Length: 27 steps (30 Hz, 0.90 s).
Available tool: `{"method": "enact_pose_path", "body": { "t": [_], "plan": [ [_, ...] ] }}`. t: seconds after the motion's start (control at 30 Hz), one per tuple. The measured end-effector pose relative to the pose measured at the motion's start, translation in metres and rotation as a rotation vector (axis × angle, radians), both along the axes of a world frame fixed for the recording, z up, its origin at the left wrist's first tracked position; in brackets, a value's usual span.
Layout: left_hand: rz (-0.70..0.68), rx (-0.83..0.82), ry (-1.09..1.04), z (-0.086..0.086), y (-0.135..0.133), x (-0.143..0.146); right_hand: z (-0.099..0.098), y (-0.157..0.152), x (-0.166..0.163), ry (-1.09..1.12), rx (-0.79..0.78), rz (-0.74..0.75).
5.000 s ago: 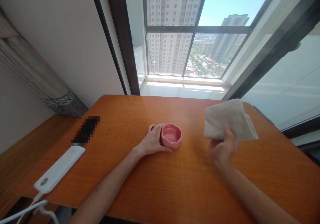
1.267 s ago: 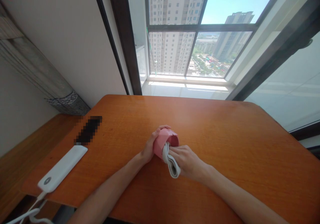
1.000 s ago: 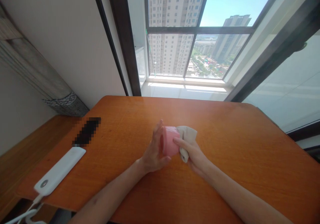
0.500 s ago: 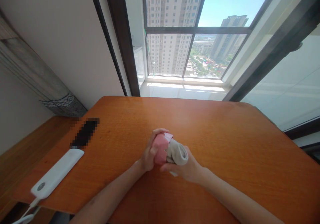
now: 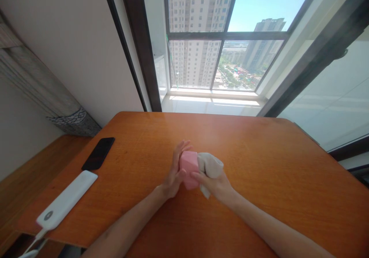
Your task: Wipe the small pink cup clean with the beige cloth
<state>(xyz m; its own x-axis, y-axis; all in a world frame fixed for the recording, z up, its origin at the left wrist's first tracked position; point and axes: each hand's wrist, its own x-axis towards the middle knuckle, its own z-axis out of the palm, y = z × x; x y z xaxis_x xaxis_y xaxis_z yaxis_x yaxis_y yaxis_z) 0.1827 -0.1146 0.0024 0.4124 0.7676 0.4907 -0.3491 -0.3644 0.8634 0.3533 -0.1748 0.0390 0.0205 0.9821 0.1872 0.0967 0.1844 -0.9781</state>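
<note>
Near the table's middle, my left hand (image 5: 172, 182) steadies a small pink faceted object (image 5: 189, 166). The thumb lies on its near face and the fingers reach up its far left side, partly hidden. From the right, my right hand (image 5: 218, 186) grips a bunched light-grey cloth (image 5: 212, 164), which touches the pink object's right side. My right thumb presses on the pink face. One end of the cloth hangs down below my right hand. What kind of thing the pink object is cannot be made out.
The brown wooden table (image 5: 253, 154) has rounded far corners. On its left lie a black phone (image 5: 98, 153) and a white power strip (image 5: 67, 200), whose cable runs off the near left edge. A curtain (image 5: 66, 104) hangs at left, and a window (image 5: 213, 35) is beyond.
The pink object has turned, showing more of its faceted face. My right hand has shifted slightly right with the cloth, its thumb now on the pink face. My left fingers have straightened somewhat.
</note>
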Motion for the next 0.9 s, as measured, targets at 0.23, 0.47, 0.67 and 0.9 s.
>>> {"method": "enact_pose_path", "body": {
  "t": [0.23,0.47,0.67,0.9],
  "plan": [
    [0.128,0.720,0.295,-0.011,0.012,-0.010,0.004,0.001,-0.008,0.602,-0.424,-0.039],
    [-0.095,-0.196,-0.096,0.002,-0.006,0.002,-0.006,-0.003,0.000,-0.395,0.379,0.180],
    [-0.389,-0.655,-0.169,0.012,0.003,0.004,-0.017,-0.003,0.003,-0.898,0.830,0.252],
    [-0.152,-0.207,-0.036,0.005,0.000,-0.003,-0.005,0.000,0.001,-0.061,0.098,-0.019]
  ]
}}
